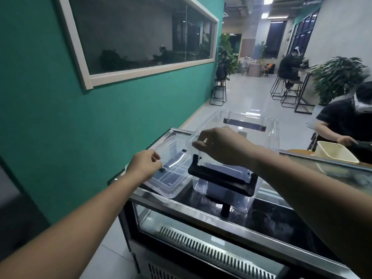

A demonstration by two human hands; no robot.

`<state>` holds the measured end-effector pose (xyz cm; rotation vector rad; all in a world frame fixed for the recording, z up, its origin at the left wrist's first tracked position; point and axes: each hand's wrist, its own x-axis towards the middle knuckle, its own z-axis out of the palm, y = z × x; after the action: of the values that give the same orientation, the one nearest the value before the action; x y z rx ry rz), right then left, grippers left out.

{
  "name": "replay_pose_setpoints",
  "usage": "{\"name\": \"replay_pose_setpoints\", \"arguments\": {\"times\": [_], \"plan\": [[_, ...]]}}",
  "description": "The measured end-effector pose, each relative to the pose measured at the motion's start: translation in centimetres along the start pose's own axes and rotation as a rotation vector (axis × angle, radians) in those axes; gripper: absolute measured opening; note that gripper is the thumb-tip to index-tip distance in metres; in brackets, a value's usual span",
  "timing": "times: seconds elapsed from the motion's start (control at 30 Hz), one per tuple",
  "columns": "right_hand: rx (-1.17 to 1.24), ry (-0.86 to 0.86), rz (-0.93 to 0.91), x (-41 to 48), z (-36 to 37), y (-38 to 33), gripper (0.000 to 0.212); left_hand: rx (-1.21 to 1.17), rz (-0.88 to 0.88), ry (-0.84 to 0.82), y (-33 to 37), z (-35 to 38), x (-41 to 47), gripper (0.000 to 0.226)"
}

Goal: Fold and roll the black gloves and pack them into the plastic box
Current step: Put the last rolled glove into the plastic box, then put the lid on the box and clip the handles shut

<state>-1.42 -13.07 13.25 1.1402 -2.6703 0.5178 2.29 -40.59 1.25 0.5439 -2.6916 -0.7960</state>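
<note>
A clear plastic box [267, 133] with black latch handles stands on the glass top of a display case [201, 218]. My right hand [217, 146] grips the box's near left rim. The box's clear lid [171, 174] lies flat to the left of the box, and my left hand [147, 162] pinches the lid's near edge. The near black latch handle [223, 179] hangs open on the box's front. No black gloves can be made out; dark shapes show under the glass at the right.
A cream plastic tub [334, 152] sits on the counter at the right, where another person [342, 121] works. A teal wall [60, 117] runs along the left. Stools and plants stand on the floor beyond.
</note>
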Motion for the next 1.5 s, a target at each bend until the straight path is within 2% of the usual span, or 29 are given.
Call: {"name": "replay_pose_setpoints", "arguments": {"times": [0.13,0.37,0.47,0.6,0.8,1.03,1.23,1.5], "plan": [[0.036,-0.061,0.009,-0.3,0.6,0.1,0.049,0.077,-0.127,0.028,-3.3,1.4,1.2,0.024],[0.041,-0.071,-0.030,-0.2,0.7,0.1,0.047,0.087,-0.205,0.322,-6.9,1.5,2.3,0.021],[0.032,-0.068,-0.042,-0.3,0.6,-0.1,0.047,0.042,-0.301,0.315,-8.1,1.2,2.5,0.020],[0.047,-0.067,-0.022,-0.4,0.5,-0.2,0.047,0.033,-0.330,0.273,-9.0,0.3,2.5,0.017],[0.080,-0.095,-0.001,-0.5,0.4,-0.2,0.043,0.118,-0.371,0.219,-9.4,-0.7,2.4,0.028],[0.085,-0.105,0.006,-0.4,0.4,-0.1,0.044,-0.004,-0.352,0.360,-8.4,-1.7,2.8,0.029],[0.068,-0.101,-0.038,-0.5,0.5,0.0,0.043,-0.188,-0.246,0.518,-4.3,-4.8,2.7,0.026],[0.097,-0.117,0.011,-0.2,0.4,-0.1,0.047,-0.268,0.077,0.779,2.4,-8.7,0.8,0.019]]}}
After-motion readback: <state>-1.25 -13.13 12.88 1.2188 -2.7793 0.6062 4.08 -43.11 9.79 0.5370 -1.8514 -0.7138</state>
